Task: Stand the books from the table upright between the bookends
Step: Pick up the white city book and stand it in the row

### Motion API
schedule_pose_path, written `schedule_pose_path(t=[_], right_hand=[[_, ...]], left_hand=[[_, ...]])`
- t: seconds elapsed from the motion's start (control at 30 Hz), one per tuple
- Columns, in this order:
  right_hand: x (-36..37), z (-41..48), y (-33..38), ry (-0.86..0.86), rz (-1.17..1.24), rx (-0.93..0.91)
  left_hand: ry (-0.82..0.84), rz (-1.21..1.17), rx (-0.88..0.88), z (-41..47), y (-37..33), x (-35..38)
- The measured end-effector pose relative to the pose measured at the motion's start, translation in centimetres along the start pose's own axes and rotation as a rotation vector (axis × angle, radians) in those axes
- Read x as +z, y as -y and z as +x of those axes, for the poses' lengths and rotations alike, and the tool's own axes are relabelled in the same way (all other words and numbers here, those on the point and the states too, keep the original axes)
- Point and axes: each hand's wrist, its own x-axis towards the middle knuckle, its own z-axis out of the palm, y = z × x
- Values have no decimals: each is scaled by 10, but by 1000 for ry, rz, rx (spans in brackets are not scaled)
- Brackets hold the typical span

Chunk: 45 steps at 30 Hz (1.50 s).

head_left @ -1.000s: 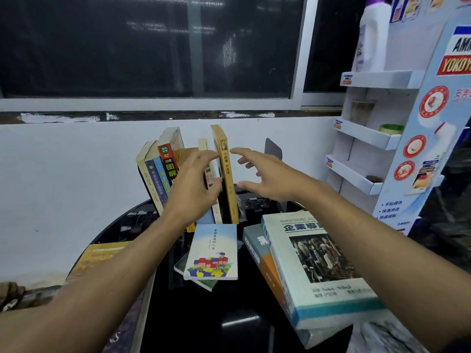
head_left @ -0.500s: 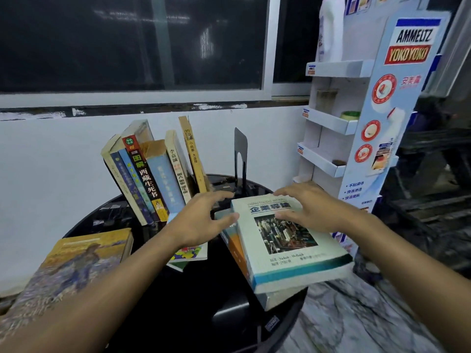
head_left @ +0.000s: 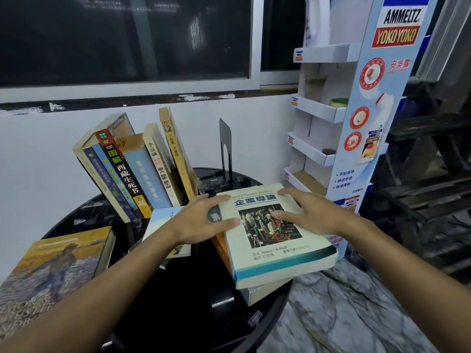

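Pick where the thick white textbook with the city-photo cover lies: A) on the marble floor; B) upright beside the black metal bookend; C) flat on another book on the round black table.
C: the thick white textbook lies flat atop an orange-spined book, left hand and right hand resting on it.

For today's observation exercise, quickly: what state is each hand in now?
Left hand: open, touching the white textbook's left edge.
Right hand: open, resting on its cover.

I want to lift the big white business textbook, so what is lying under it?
A second thick book lies under the white textbook, showing only an orange-and-teal left edge and a pale lower corner. Its cover is hidden by the textbook.
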Motion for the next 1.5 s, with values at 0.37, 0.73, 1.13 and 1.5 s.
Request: schedule_pose_path(t=[0.37,0.73,1.13,1.5], right_hand=[[7,-2,12,-437,215,-212],[-6,-8,27,-646,509,-339],[-37,-2,48,-648,632,-439],[-32,0,55,-666,406,-444]], left_hand=[[-46,-355,39,-3,6,7],[-193,-670,169,-13,-4,-17],[-469,-626,387,-27,-28,-58],[-530,-478,491,-37,-26,-46]])
